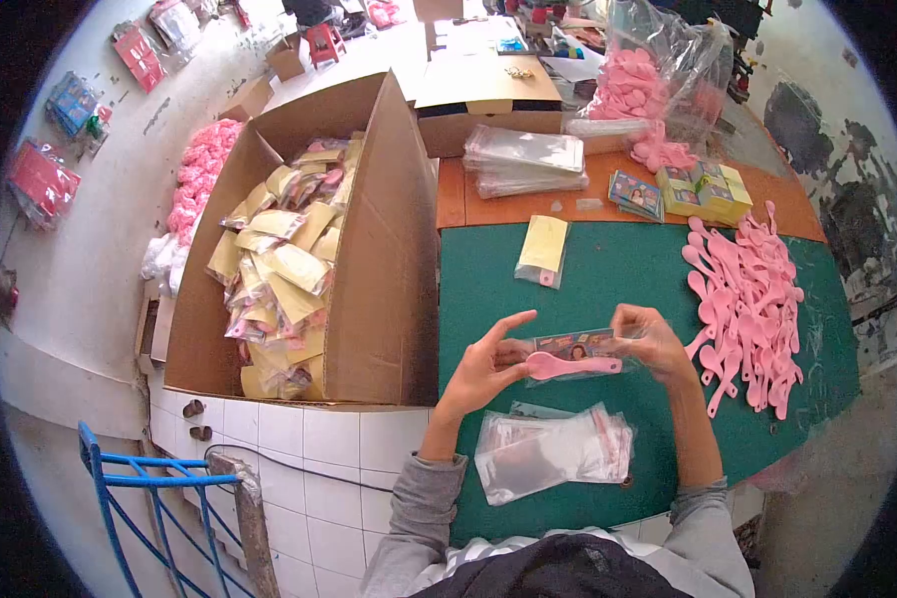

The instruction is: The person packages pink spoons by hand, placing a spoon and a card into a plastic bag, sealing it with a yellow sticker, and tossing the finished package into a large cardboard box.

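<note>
At the bottom centre, a stack of clear bags (553, 453) lies on the green worktop (488, 299). Just beyond it, the left hand (490, 367) and right hand (650, 342) pinch opposite ends of a clear packet (576, 356) holding a pink spoon (568, 365) and a printed card (580, 347). Right of centre lies a heap of pink spoons (752, 309). Left of the worktop, a large open carton (384, 259) holds many filled packets (284, 259), with yellowish card showing. Farther back, one filled packet (545, 247) lies flat; at upper right, a clear sack (673, 65) contains more pink spoons.
</note>
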A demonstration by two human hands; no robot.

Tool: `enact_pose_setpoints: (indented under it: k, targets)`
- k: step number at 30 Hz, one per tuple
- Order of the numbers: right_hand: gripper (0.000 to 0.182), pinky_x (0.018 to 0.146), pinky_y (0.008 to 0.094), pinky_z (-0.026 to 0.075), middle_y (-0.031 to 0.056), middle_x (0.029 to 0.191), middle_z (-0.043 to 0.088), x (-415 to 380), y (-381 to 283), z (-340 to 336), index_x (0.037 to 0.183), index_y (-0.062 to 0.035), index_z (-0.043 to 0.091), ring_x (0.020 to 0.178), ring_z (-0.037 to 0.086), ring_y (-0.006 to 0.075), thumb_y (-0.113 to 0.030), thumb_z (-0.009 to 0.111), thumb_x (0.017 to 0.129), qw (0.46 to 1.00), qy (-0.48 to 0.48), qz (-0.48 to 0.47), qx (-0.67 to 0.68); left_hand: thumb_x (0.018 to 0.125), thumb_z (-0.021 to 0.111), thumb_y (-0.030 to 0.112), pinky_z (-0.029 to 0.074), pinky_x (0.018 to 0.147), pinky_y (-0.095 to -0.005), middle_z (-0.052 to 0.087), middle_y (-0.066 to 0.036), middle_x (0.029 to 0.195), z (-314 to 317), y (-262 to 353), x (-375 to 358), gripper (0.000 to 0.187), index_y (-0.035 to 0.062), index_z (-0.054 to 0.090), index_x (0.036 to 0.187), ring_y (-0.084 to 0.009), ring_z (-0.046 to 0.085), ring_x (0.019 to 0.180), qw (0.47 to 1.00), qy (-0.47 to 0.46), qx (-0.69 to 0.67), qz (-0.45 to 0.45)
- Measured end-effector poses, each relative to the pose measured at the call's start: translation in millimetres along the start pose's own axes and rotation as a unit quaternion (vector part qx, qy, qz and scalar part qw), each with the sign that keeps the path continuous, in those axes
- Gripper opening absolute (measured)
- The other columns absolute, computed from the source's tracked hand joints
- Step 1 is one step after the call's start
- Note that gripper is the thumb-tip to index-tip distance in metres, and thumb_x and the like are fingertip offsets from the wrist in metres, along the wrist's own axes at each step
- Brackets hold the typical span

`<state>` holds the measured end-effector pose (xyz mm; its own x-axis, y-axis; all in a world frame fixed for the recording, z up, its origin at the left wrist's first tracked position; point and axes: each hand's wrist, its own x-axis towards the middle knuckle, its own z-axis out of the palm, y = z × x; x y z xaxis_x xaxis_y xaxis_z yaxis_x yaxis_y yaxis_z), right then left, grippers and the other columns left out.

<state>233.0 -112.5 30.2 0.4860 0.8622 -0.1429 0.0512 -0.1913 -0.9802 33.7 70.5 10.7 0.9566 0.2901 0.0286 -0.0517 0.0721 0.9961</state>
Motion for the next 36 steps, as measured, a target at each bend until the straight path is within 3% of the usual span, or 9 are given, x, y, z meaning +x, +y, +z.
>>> enact_pose_setpoints:
  k: [2, 5, 9, 11, 15, 16, 18, 31, 36]
  targets:
    - [0.018, 0.06, 0.0214, 0.039, -0.002, 0.066, 0.056, -3.5, -19.9, 9.8, 0.069, -0.0023, 0.058, 0.066, 0.049, 0.0051, -0.012, 0.074, 0.068, 0.996, -0.04, 0.067, 0.044, 0.08, 0.066, 0.003, 0.05, 0.079, -0.0272, 0.064, -0.01, 0.095, -2.0, -2.6, -1.2, 0.062, 0.0072, 0.036, 0.134, -0.0122, 0.06, 0.089, 1.0, 0.0, -0.003, -0.02]
    - [0.02, 0.06, 0.0223, 0.04, -0.0024, 0.066, 0.054, -3.1, -16.8, 8.1, 0.067, -0.0026, 0.055, 0.067, 0.049, 0.0052, -0.011, 0.073, 0.069, 0.998, -0.043, 0.044, -0.031, 0.081, 0.065, 0.005, 0.05, 0.081, -0.028, 0.064, -0.011, 0.096, -1.7, -3.7, -3.9, 0.059, 0.0052, 0.036, 0.133, -0.0146, 0.061, 0.092, 0.999, 0.023, 0.009, -0.029]
    - [0.014, 0.059, 0.0237, 0.044, 0.0023, 0.068, 0.059, -1.9, -11.2, 9.3, 0.074, -0.003, 0.06, 0.066, 0.056, 0.0097, -0.007, 0.073, 0.069, 0.976, 0.096, -0.08, -0.177, 0.09, 0.056, 0.014, 0.053, 0.076, -0.0298, 0.066, -0.012, 0.092, 14.4, -9.2, -4.7, 0.053, 0.0056, 0.03, 0.135, -0.0192, 0.064, 0.091, 0.984, 0.151, 0.073, -0.051]
    - [0.015, 0.062, 0.0254, 0.046, 0.0035, 0.066, 0.058, -10.3, -38.2, 36.5, 0.076, -0.0025, 0.06, 0.067, 0.057, 0.0117, -0.008, 0.072, 0.069, 0.944, 0.203, -0.074, -0.247, 0.093, 0.05, 0.02, 0.053, 0.075, -0.0318, 0.064, -0.016, 0.096, 23.3, -6.8, -8.1, 0.056, 0.0079, 0.019, 0.139, -0.0226, 0.064, 0.092, 0.99, 0.092, -0.051, -0.09]
    - [0.027, 0.078, 0.0356, 0.048, 0.0159, 0.097, 0.057, -22.0, -41.7, 63.5, 0.091, 0.0002, 0.057, 0.088, 0.06, 0.027, -0.012, 0.071, 0.071, 0.931, 0.009, -0.189, -0.311, 0.097, 0.04, 0.025, 0.055, 0.073, -0.0349, 0.06, -0.021, 0.104, 36.5, -17.3, -17.6, 0.062, 0.0127, -0.002, 0.142, -0.027, 0.063, 0.094, 0.962, 0.005, -0.223, -0.158]
    - [0.028, 0.078, 0.0364, 0.048, 0.0166, 0.099, 0.056, -24.5, -38.5, 67.6, 0.092, 0.0, 0.057, 0.09, 0.058, 0.0286, -0.013, 0.071, 0.071, 0.922, -0.014, -0.199, -0.331, 0.098, 0.038, 0.022, 0.053, 0.081, -0.0382, 0.055, -0.023, 0.11, 37.9, -9.1, -21.3, 0.061, 0.0162, -0.002, 0.143, -0.0265, 0.06, 0.098, 0.958, 0.011, -0.212, -0.192]
    - [0.03, 0.079, 0.0379, 0.047, 0.0181, 0.103, 0.054, -25.8, -30.0, 74.7, 0.094, -0.0003, 0.057, 0.093, 0.056, 0.0319, -0.015, 0.07, 0.072, 0.901, -0.063, -0.22, -0.369, 0.097, 0.041, 0.017, 0.053, 0.08, -0.0366, 0.058, -0.021, 0.107, 36.2, -15.6, -27.9, 0.064, 0.0156, -0.003, 0.143, -0.0251, 0.061, 0.096, 0.97, -0.007, -0.173, -0.173]
    - [0.015, 0.077, 0.0402, 0.044, 0.0106, 0.083, 0.058, -27.9, -19.4, 80.9, 0.08, -0.0038, 0.057, 0.083, 0.057, 0.029, -0.014, 0.066, 0.073, 0.879, -0.112, -0.202, -0.417, 0.095, 0.042, 0.008, 0.051, 0.086, -0.033, 0.058, -0.014, 0.1, 36.0, -23.2, -36.8, 0.057, 0.011, 0.011, 0.143, -0.0194, 0.061, 0.094, 0.987, -0.003, -0.08, -0.136]
    - [0.013, 0.077, 0.0393, 0.043, 0.0101, 0.078, 0.057, -29.1, -14.0, 87.2, 0.076, -0.0034, 0.056, 0.08, 0.057, 0.0283, -0.013, 0.063, 0.072, 0.838, -0.092, -0.251, -0.476, 0.095, 0.044, 0.01, 0.052, 0.083, -0.0323, 0.06, -0.014, 0.098, 33.9, -28.2, -30.4, 0.057, 0.0123, 0.014, 0.143, -0.0182, 0.062, 0.09, 0.963, 0.017, -0.209, -0.168]
